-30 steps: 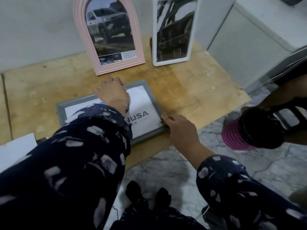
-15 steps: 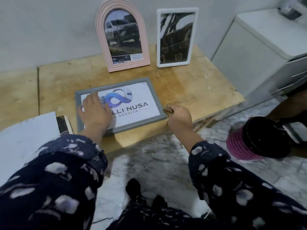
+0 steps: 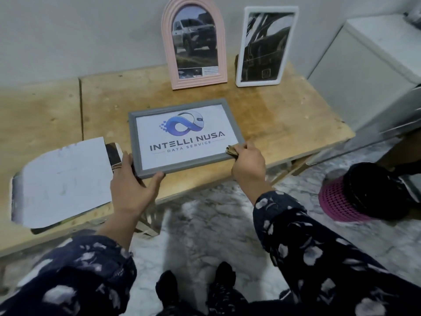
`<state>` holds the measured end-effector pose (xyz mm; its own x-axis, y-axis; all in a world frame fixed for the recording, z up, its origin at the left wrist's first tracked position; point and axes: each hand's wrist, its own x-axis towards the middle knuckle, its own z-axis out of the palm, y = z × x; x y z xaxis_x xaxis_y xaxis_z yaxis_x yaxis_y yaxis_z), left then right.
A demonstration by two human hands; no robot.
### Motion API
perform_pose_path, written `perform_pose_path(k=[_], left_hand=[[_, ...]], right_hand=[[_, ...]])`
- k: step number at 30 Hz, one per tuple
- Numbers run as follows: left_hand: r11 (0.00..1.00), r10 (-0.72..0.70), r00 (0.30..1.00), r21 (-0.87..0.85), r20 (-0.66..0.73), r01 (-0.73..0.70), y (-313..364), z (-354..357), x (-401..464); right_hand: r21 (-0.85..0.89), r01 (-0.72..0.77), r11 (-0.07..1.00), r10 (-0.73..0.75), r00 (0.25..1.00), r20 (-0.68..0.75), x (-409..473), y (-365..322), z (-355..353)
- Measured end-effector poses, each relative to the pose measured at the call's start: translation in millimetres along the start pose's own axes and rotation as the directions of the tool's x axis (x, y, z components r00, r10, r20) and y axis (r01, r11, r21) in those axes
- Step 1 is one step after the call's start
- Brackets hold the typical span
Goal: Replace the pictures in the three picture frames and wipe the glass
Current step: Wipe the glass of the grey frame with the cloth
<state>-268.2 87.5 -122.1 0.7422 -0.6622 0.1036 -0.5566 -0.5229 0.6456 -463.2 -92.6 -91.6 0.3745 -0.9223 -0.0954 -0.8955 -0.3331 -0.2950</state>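
The grey frame (image 3: 185,136) lies flat on the wooden table (image 3: 284,124), near its front edge, with the printed logo sheet facing up and its long axis running left to right, tilted a little so the right end sits farther from you. You have it bracketed: your left hand (image 3: 131,179) cups the near-left corner, thumb along the near edge and fingers against the left side, while your right hand (image 3: 247,161) meets the near-right corner and pinches a small crumpled cloth (image 3: 232,150) there. Both hands are about equally close, one at each end, so a lift would likely go straight up and away toward the far wall. There the pink arched frame (image 3: 194,44) and the white frame (image 3: 265,46) stand upright, side by side. To the left, a white sheet (image 3: 61,181) lies just beside your left hand.
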Motion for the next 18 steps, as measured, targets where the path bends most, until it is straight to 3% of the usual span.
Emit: perform_pose_path(k=[3,7,18], left_hand=[[1.0,-0.004,1.0,-0.011,-0.007,0.004,-5,1,-2],[1.0,-0.023,0.999,0.015,0.024,0.022,-17,3,3],[0.984,-0.132,0.989,-0.113,0.072,0.14,-15,-7,10]], right_hand=[[0.011,0.025,1.0,-0.024,0.998,-0.054,-9,-15,15],[-0.015,-0.03,0.999,0.03,0.999,-0.02,-14,-36,18],[0.075,-0.026,0.997,0.025,1.0,0.018,-47,-95,39]])
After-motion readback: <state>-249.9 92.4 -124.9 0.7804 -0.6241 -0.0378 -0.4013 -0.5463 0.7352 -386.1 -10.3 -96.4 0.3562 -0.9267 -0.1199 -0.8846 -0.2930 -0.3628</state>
